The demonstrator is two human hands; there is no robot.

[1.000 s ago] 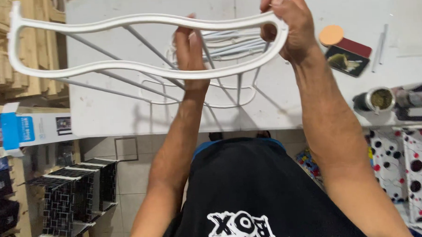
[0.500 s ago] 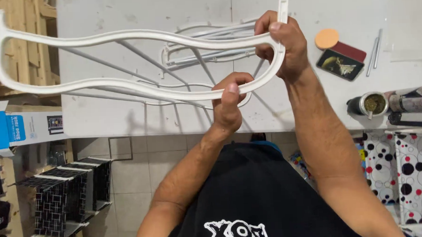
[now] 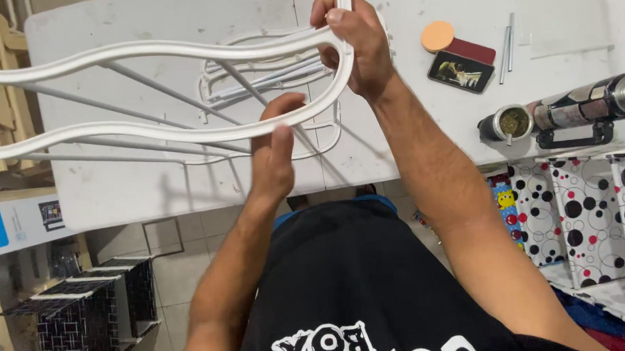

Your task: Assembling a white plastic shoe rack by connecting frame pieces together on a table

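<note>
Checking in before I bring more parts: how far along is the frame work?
Done: nothing visibly joined. In hand: right hand grips the white curved frame at its bend, left hand on its lower rail. Left: another white frame piece lies on the table.

A white frame [image 3: 152,133] is lying over a white table [image 3: 140,188]; black, red-dotted white fabric [image 3: 590,207] is showing beside it.

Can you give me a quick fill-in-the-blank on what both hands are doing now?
1. Both hands grip a long wavy plastic frame coloured ____.
2. The right hand holds the frame's ____ end.
3. The left hand pinches the frame's ____ rail.
4. The round orange disc lies on the ____.

Missing words: white; curved; lower; table
</note>
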